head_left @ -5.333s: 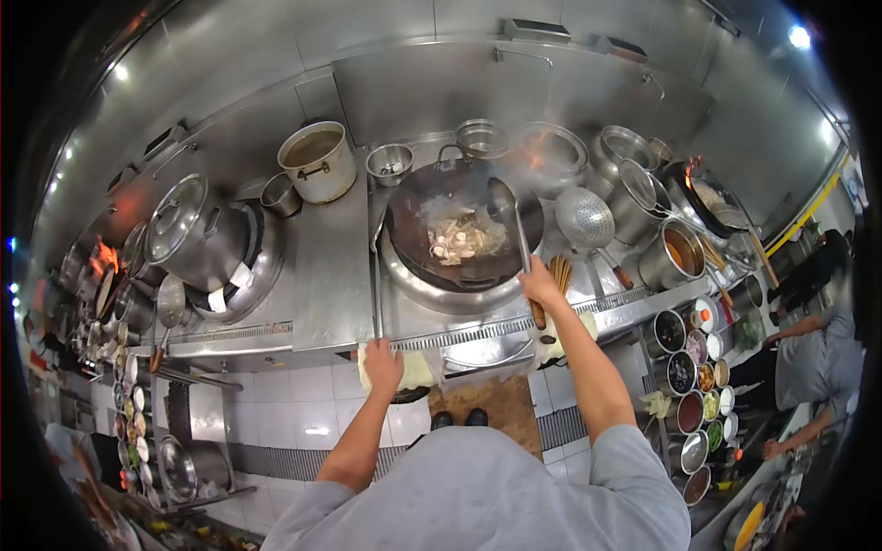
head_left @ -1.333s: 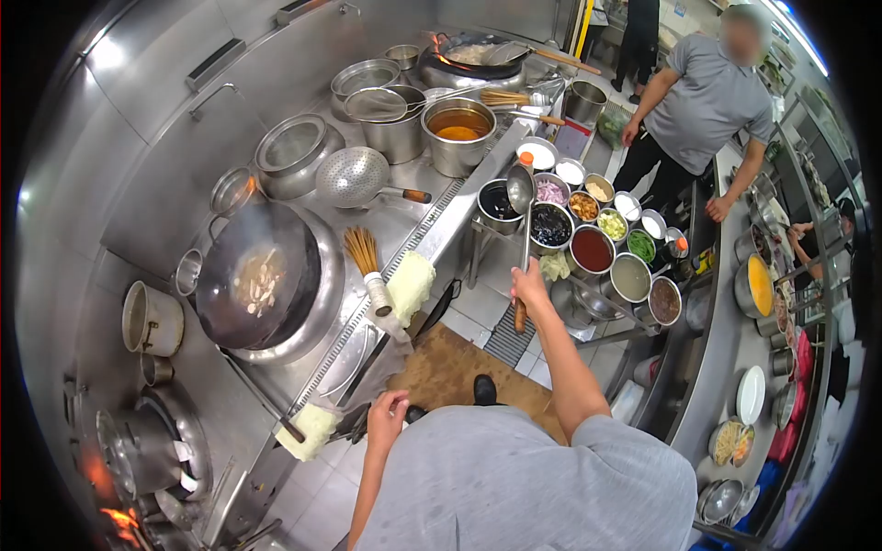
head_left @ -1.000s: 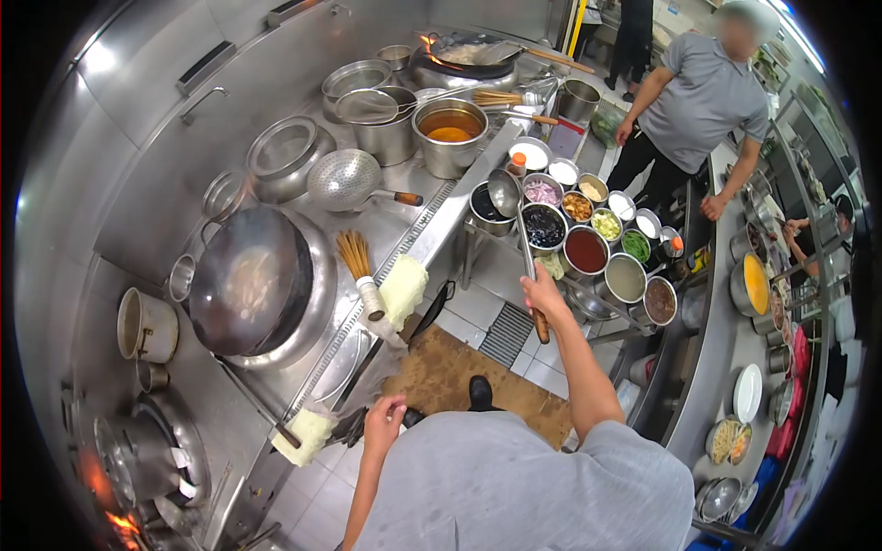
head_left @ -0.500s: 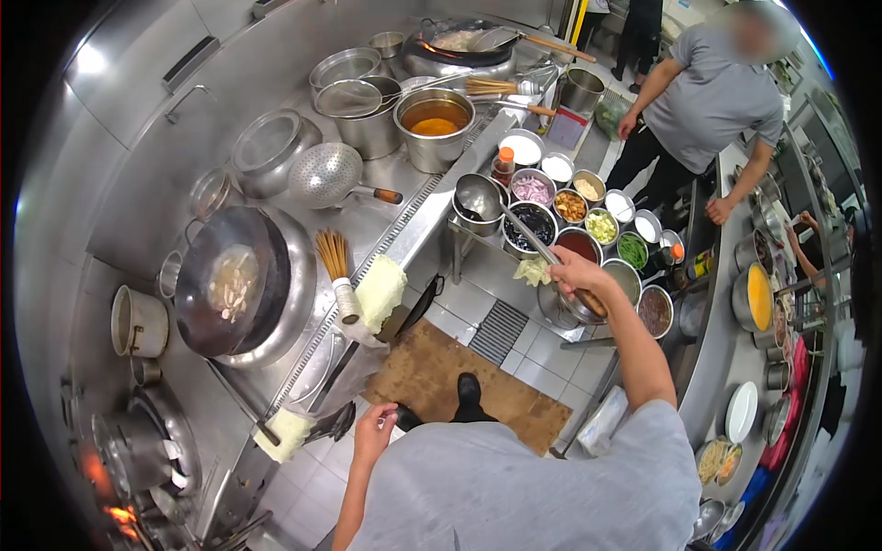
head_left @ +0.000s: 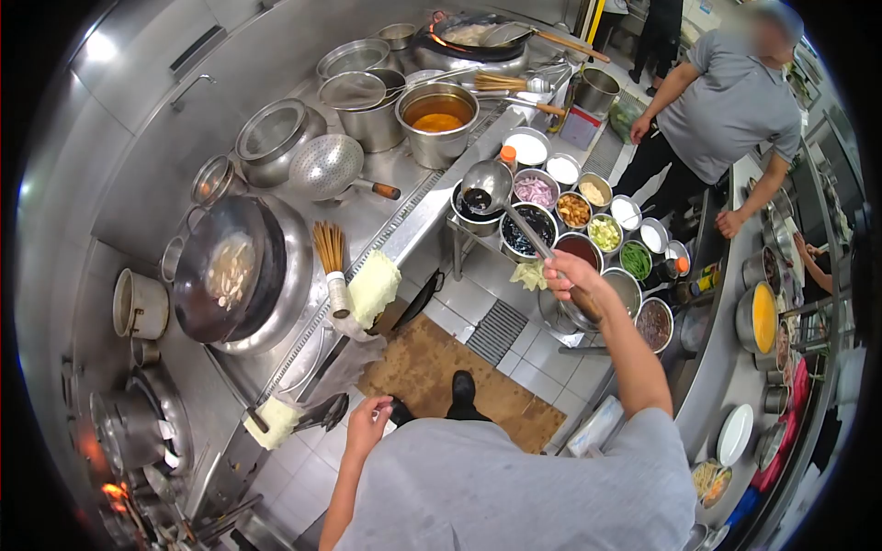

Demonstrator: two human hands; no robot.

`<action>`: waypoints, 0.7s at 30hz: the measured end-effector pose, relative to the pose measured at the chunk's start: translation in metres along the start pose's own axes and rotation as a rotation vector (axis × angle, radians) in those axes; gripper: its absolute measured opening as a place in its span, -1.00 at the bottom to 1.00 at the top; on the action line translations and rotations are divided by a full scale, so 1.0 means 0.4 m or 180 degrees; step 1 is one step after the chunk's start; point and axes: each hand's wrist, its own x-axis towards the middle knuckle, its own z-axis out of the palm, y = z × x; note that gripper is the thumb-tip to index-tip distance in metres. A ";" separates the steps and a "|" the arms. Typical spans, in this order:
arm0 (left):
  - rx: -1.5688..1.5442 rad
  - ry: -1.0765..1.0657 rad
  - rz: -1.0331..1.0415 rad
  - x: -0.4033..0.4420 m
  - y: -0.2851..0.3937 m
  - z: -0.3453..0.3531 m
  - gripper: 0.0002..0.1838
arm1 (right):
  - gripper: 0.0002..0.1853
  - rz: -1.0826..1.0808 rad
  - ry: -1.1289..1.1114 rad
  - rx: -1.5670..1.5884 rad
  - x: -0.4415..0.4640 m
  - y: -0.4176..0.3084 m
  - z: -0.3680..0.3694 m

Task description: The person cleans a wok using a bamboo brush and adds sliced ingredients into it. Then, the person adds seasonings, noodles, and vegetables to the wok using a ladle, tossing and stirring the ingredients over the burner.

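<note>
My right hand (head_left: 574, 277) is closed round the wooden-ended handle of a ladle (head_left: 531, 226). The ladle's bowl, with a little dark liquid in it, hangs over the edge of a steel pot (head_left: 466, 209) of dark sauce. Beside it stands a container of black pieces in liquid (head_left: 527, 230). Under my right forearm are a pot of reddish-brown sauce (head_left: 580, 248) and other steel pots. My left hand (head_left: 367, 424) hangs low by my body above the floor mat, fingers loosely bent and apart, with nothing visible in it.
On the left, a wok (head_left: 230, 268) holds pale slices. A perforated strainer (head_left: 327, 167), a pot of orange liquid (head_left: 437, 124) and a bamboo brush (head_left: 332, 266) lie along the stove counter. Flames (head_left: 115, 493) burn at lower left. A co-worker (head_left: 735, 101) stands at upper right by the counter.
The ladle's bowl has tilted and lifted up out of the pot, now showing dark liquid inside. My left hand has shifted slightly left, and the view has moved a little.
</note>
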 end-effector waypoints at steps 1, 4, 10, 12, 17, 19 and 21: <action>0.0023 -0.0026 0.0031 0.006 0.009 0.001 -0.79 | -0.88 -0.0111 0.0008 0.0045 0.000 0.023 0.016; 0.0099 -0.0074 0.0126 0.022 0.019 0.003 -0.79 | -0.87 -0.0389 0.0056 0.0033 0.015 0.089 0.051; 0.0235 -0.0115 0.0210 0.025 0.009 -0.010 -0.79 | -0.86 -0.0369 0.0076 0.0559 0.018 0.104 0.090; 0.0194 -0.0095 0.0227 0.024 -0.004 -0.013 -0.79 | -0.85 -0.0368 0.0165 0.0444 0.016 0.093 0.101; 0.0101 -0.0084 0.0183 0.028 -0.012 -0.026 -0.80 | -0.86 -0.0272 0.0304 0.0175 0.015 0.051 0.116; 0.0080 -0.0064 0.0206 0.029 -0.020 -0.031 -0.80 | -0.86 -0.0258 0.0324 -0.0009 0.007 0.031 0.129; 0.0050 -0.0036 0.0223 0.027 -0.020 -0.037 -0.80 | -0.87 -0.0301 0.0450 -0.0048 0.003 0.017 0.140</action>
